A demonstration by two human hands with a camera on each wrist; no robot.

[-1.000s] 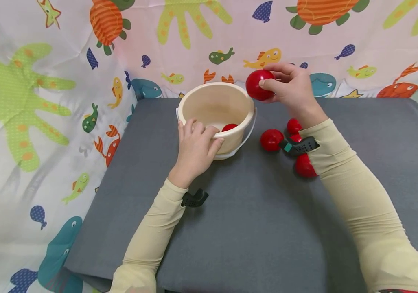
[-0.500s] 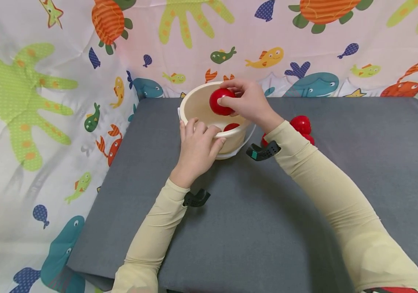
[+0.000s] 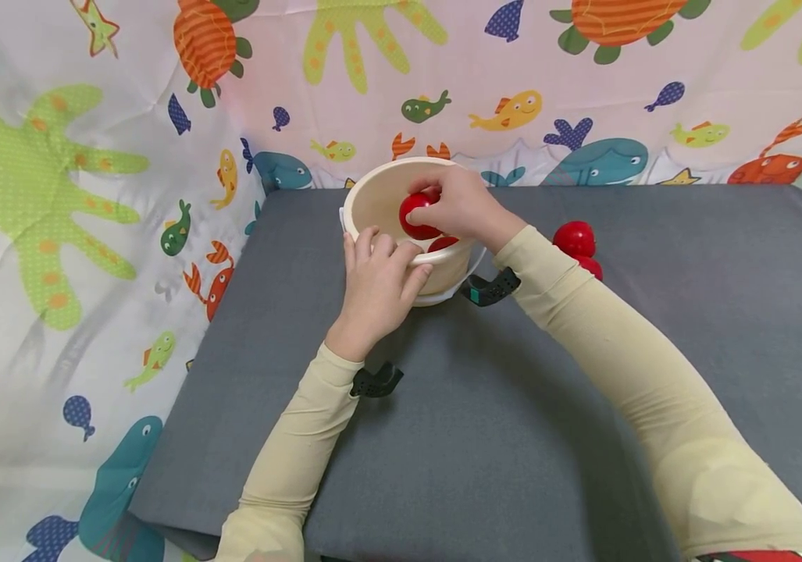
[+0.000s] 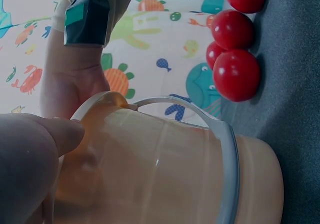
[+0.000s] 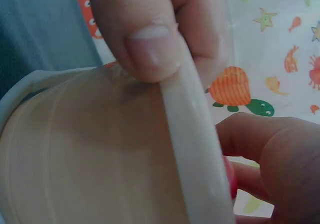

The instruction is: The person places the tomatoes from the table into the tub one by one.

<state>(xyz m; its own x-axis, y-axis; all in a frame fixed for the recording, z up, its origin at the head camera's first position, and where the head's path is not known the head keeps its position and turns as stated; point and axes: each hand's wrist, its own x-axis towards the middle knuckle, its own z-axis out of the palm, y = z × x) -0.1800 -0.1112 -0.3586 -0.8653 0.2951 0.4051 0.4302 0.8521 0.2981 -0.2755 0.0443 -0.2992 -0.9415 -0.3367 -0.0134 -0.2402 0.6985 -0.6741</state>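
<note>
The right hand [image 3: 467, 207] pinches a red ball [image 3: 418, 216] in curled fingers inside the cream bucket [image 3: 372, 199] near the tabletop's [image 3: 513, 406] far edge. The left hand [image 3: 376, 285] grips the bucket's near rim, fingers curled over it.

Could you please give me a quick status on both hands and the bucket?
Left hand grips bucket rim. Right hand holds red ball inside bucket mouth, above another ball. Path unobstructed.
</note>
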